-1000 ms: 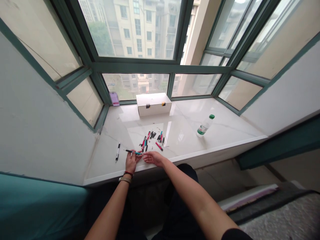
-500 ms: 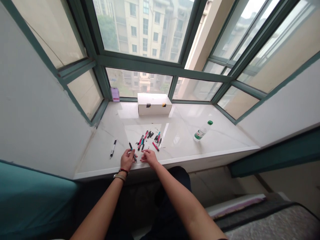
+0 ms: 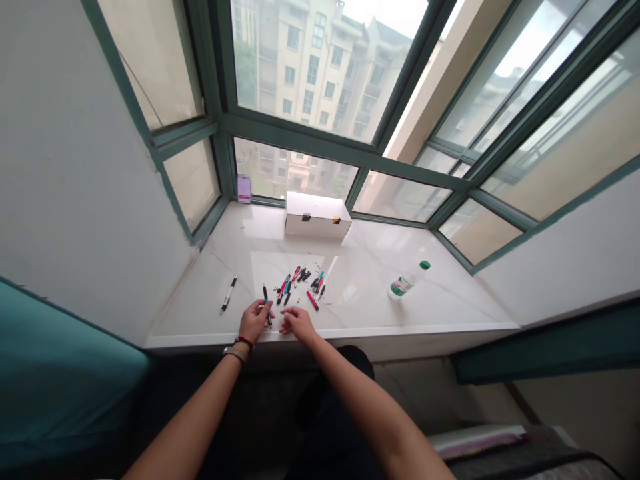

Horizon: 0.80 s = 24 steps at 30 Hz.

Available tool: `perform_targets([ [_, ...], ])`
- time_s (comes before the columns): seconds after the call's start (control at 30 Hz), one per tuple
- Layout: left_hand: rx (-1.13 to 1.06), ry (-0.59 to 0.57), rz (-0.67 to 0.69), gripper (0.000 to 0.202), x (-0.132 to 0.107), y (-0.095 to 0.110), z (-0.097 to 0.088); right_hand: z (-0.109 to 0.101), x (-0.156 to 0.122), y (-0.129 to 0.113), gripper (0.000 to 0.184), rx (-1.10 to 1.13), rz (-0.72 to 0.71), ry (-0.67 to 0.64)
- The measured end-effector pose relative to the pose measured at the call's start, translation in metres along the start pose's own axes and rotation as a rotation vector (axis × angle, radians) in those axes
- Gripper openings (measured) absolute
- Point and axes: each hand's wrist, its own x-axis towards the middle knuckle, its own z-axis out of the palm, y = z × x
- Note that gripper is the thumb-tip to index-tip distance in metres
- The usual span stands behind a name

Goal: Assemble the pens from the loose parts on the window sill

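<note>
My left hand [image 3: 255, 321] is closed around a black pen with a teal section [image 3: 266, 293], which stands tilted between thumb and fingers just above the front of the sill. My right hand [image 3: 297, 323] is close by on the right, a small gap from the pen, its fingers curled in. Whatever its fingertips may pinch is too small to make out. Beyond both hands lies a loose pile of pen parts [image 3: 287, 287] in red, black and teal. A red barrel [image 3: 313, 301] rests at the pile's right front. Off to the left lies a white and black pen [image 3: 229, 295].
A white marble sill [image 3: 360, 280] spans the window bay. At its back stand a white box [image 3: 318, 227] and a small purple card [image 3: 244, 189]. A clear bottle with a green cap [image 3: 407, 280] is on the right.
The camera view has tilted and shifted slightly. My left hand still holds the pen, which now points more upright. My right hand's fingers look more curled in.
</note>
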Motion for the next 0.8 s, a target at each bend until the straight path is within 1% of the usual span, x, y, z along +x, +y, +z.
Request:
perform_targets([
  [0.07,0.001,-0.012,0.007,0.042,0.000,-0.001,-0.001,-0.009,0.002,-0.006,0.021,-0.054,0.035,0.016],
  [0.13,-0.007,-0.007,0.011,0.041,0.001,-0.003,-0.001,-0.023,0.006,-0.013,0.021,-0.151,0.026,0.083],
  [0.27,-0.029,-0.004,0.005,0.041,0.003,-0.006,-0.002,-0.056,0.016,-0.030,0.022,-0.459,-0.040,0.202],
  [0.33,-0.028,-0.012,0.008,0.042,0.004,-0.007,-0.002,-0.070,0.020,-0.040,0.022,-0.623,-0.072,0.220],
  [0.4,-0.027,-0.021,0.013,0.041,0.004,-0.007,-0.002,-0.078,0.025,-0.051,0.022,-0.787,-0.108,0.222],
  [0.5,-0.024,-0.032,0.017,0.041,0.003,-0.007,-0.002,-0.078,0.038,-0.067,0.019,-1.012,-0.120,0.171],
  [0.6,-0.009,-0.034,0.018,0.041,0.003,-0.006,-0.002,-0.068,0.056,-0.080,0.019,-1.133,-0.079,0.072],
  [0.63,0.001,-0.035,0.018,0.042,0.003,-0.006,-0.002,-0.063,0.062,-0.084,0.020,-1.152,-0.071,0.057],
  [0.8,0.054,-0.069,0.014,0.043,0.003,-0.005,-0.003,-0.041,0.087,-0.091,0.025,-1.200,-0.053,0.137],
])
